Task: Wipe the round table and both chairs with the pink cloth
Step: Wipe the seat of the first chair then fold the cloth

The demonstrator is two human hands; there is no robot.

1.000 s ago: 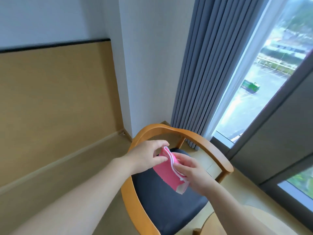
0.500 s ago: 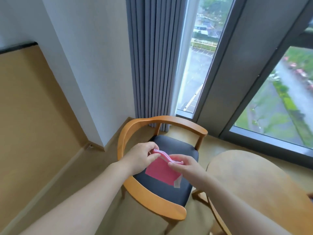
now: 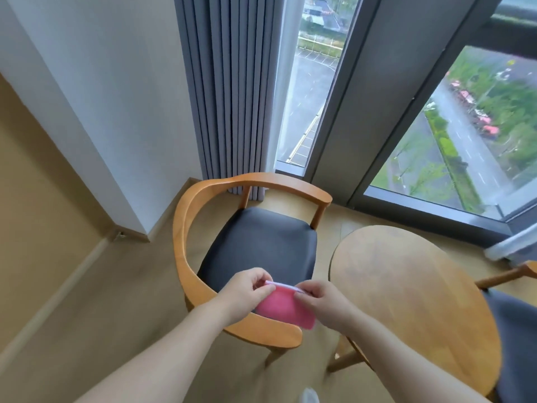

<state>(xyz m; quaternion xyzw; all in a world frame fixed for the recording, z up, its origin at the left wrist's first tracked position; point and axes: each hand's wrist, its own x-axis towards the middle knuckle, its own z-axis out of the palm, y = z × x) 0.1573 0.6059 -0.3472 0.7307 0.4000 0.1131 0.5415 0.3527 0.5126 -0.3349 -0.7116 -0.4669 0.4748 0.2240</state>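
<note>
While it hangs between the two hands, the pink cloth (image 3: 286,308) sits in the air just above the near rim of the first chair (image 3: 186,228), folded into a small pad with a pale edge along its top. The left hand (image 3: 245,292) pinches the top edge at its left end and the right hand (image 3: 322,303) pinches the same edge at its right end — each grip is thumb against curled fingers, closed on the fabric, with the pad drooping below.

By its look the cloth is light, soft and limp; it should fold or bunch at any pull and will not hold a shape of its own. Held only by the top edge it would flap, so for wiping I judge it better taken flat under the palm, or gathered into one hand with the fingers spread across the pad. It seems unlikely to slip, and nothing about it is fragile.

Below the cloth lie the chair's dark seat cushion (image 3: 261,245) and curved wooden back-and-arm rail. Just to the right stands the round tabletop (image 3: 406,301), pale wood, near the chair's right arm. At the far right edge shows part of a second chair (image 3: 514,330) with the same dark seat. Behind are a grey curtain (image 3: 229,97) and a tall window (image 3: 313,82) — wiping appears not yet begun.
</note>
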